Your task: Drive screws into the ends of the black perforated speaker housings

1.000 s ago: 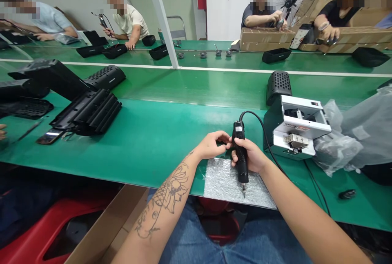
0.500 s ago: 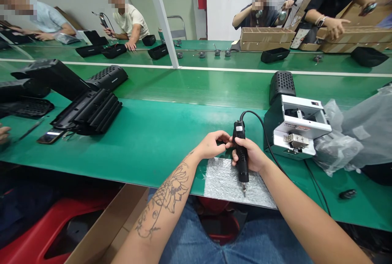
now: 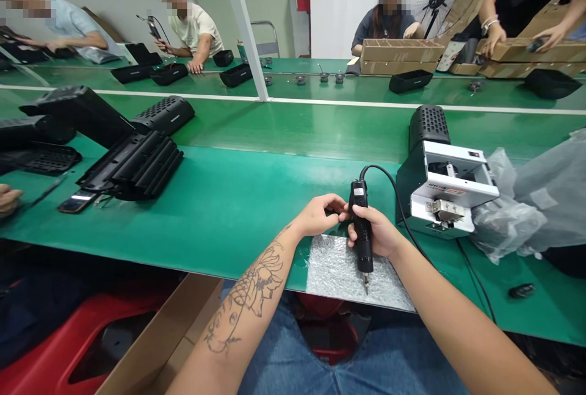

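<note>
A black electric screwdriver is gripped in my right hand, its bit pointing down toward me over a silvery wrap sheet at the table's front edge. Its cable loops from the top end toward the right. My left hand is beside the tool, thumb and fingers pinched together near its left side; what they hold, if anything, is hidden. To the right stands a white and black screw feeder machine.
Stacked black housings and a phone lie at the left, near another person's hand. Behind the machine is a perforated black part. Plastic bags lie at the right. Several people work across the green conveyor.
Across the conveyor, the two people at the right have lowered their hands toward the cartons. My hands and the screwdriver have barely moved. The view has shifted slightly.
</note>
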The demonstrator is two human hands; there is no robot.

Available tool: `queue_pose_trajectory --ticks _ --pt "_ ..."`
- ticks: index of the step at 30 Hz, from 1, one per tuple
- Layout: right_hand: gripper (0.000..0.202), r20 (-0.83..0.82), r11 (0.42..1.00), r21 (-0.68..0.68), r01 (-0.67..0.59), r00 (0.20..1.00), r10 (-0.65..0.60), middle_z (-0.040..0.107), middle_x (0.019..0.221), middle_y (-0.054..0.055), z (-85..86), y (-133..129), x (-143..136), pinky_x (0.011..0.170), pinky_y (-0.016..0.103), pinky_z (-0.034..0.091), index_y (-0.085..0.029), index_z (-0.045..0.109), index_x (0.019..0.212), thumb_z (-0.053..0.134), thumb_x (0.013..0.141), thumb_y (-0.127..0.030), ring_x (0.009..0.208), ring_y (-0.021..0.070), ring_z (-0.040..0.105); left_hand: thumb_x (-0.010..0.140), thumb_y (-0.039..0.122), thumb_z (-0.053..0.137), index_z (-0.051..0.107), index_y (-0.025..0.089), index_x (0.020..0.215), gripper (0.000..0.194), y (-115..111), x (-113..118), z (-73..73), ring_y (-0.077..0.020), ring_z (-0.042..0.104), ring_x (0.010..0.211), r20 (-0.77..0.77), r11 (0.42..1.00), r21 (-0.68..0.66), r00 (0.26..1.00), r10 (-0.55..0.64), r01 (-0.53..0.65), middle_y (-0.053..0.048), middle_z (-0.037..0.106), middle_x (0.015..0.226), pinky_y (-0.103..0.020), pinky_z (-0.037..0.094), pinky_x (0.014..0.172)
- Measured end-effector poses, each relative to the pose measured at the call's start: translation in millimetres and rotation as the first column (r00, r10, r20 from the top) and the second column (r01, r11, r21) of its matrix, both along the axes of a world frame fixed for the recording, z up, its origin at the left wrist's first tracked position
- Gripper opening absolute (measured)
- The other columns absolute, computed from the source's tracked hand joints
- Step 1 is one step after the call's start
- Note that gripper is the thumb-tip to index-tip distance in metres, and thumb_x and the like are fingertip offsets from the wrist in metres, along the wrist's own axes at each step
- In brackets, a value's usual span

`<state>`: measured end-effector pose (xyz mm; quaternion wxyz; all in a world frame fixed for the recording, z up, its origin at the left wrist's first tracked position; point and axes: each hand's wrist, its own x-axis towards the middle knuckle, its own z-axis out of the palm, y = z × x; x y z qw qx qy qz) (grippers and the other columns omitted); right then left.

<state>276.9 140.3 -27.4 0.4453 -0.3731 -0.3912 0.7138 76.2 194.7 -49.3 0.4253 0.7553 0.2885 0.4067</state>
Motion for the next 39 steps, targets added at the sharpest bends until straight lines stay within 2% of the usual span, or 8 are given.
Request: queue_pose_trajectory --ticks 12,21,27,39 --pt "0.038 0.010 1.000 -0.003 0.007 1.000 -0.007 0.077 0.103 0.004 0.8 0.1 -0.8 0.050 0.038 0.064 -0.022 0.062 0.113 0.080 0.086 -0.041 0.052 0.0141 0.061 0.074 0.010 0.066 0.074 0.015 0.107 0.034 -3.2 -0.6 4.3 -0.0179 0.073 0.093 0.000 1.000 0.006 1.000 0.013 -0.013 -0.005 0.079 0.099 -0.030 0.058 0.091" --pt "0.037 0.013 1.000 -0.001 0.011 1.000 -0.011 0.078 0.115 0.008 0.0 -0.4 -1.0 0.051 0.037 0.064 -0.021 0.062 0.113 0.080 0.087 -0.041 0.054 0.0135 0.062 0.076 0.010 0.067 0.074 0.016 0.106 0.032 -2.5 0.5 2.4 -0.0180 0.073 0.092 0.000 1.000 0.006 1.000 0.015 -0.015 -0.005 0.080 0.098 -0.031 0.059 0.091" --pt "0.036 0.012 1.000 -0.001 0.009 1.000 -0.009 0.078 0.108 0.007 -0.3 0.0 -0.6 0.051 0.037 0.064 -0.021 0.062 0.114 0.079 0.088 -0.041 0.054 0.0136 0.062 0.073 0.007 0.064 0.073 0.015 0.105 0.035 -1.4 1.1 1.0 -0.0170 0.073 0.091 0.010 1.000 0.009 1.000 0.006 -0.006 -0.004 0.079 0.097 -0.030 0.059 0.090" --pt "0.036 0.012 0.999 -0.010 0.031 0.999 -0.031 0.078 0.109 0.006 -0.1 -0.9 -1.7 0.050 0.037 0.064 -0.022 0.061 0.114 0.079 0.088 -0.040 0.052 0.0131 0.061 0.078 0.013 0.069 0.074 0.016 0.107 0.030 -2.9 0.4 1.4 -0.0179 0.073 0.092 0.010 1.000 0.014 1.000 0.005 -0.005 -0.005 0.079 0.099 -0.031 0.058 0.092"
